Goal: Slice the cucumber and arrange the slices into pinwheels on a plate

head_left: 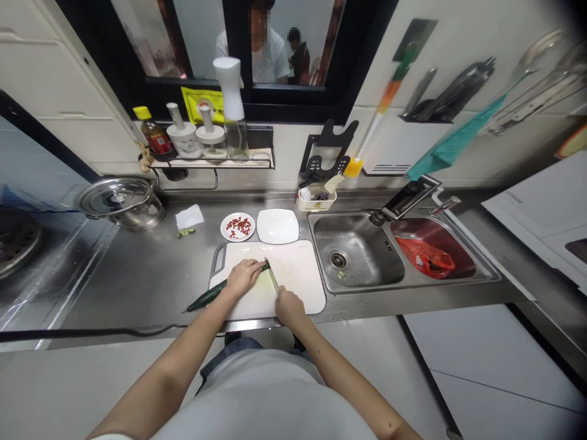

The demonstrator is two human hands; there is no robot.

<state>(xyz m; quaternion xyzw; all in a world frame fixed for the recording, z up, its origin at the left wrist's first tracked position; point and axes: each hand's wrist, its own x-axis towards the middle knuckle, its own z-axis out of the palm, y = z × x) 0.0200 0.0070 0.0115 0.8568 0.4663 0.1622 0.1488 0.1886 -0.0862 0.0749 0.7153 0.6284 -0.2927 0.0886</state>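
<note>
A long dark green cucumber [206, 297] lies slanting over the left edge of the white cutting board [298, 275]. My left hand [243, 276] is closed on its upper right part and presses it to the board. In my right hand [290, 307] is the handle of a knife [272, 276]. The blade points up and left, its tip at the cucumber's end beside my left fingertips. Behind the board stand a round white plate [238, 227] with chopped red pieces and a bare white square plate [277, 226].
Right of the board is a double sink [358, 250] with a red bag [426, 256] in its right basin. A lidded steel pot [121, 201] stands at the left, near a white paper [189, 217]. A seasoning rack [213, 164] hangs behind.
</note>
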